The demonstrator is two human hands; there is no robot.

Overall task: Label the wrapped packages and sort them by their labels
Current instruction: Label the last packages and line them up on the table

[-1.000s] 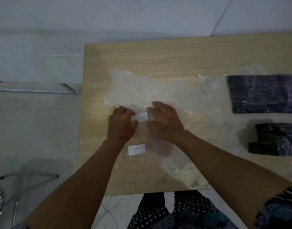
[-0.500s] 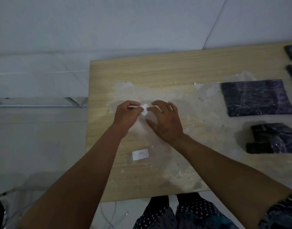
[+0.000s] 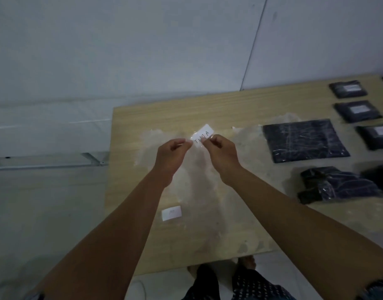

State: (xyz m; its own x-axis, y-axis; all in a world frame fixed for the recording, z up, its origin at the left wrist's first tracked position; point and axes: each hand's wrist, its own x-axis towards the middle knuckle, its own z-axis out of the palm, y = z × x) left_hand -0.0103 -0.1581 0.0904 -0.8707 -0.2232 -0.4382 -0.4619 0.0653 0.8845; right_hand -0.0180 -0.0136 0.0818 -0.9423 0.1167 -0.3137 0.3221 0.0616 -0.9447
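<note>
- Nearest, at about 6 o'clock on the pale wooden table (image 3: 143,118), a second small white paper label (image 3: 171,213) lies flat where it lay a second ago, its writing too faint to read.
- Above it, both hands have come up off the tabletop, where a second ago they were pressed low over the cloudy residue-smeared patch (image 3: 199,187).
- Now the left hand (image 3: 170,158) and the right hand (image 3: 222,156) are narrowly pinched on the two lower corners of a small white hand-lettered label (image 3: 203,135), held in the air between them at the centre of the view; a scrap of clear film seems to cling to it, so I judge it is peeled and ready to stick.
- Off at 3 o'clock, a flat dark film-wrapped fabric package (image 3: 303,140) and a bunched dark wrapped package (image 3: 337,184) show no label, so either could take this one.
- Farthest, around 2 o'clock, three small dark wrapped packages (image 3: 358,110) with pale labels sit in a column; they were out of view before the head turned.
</note>
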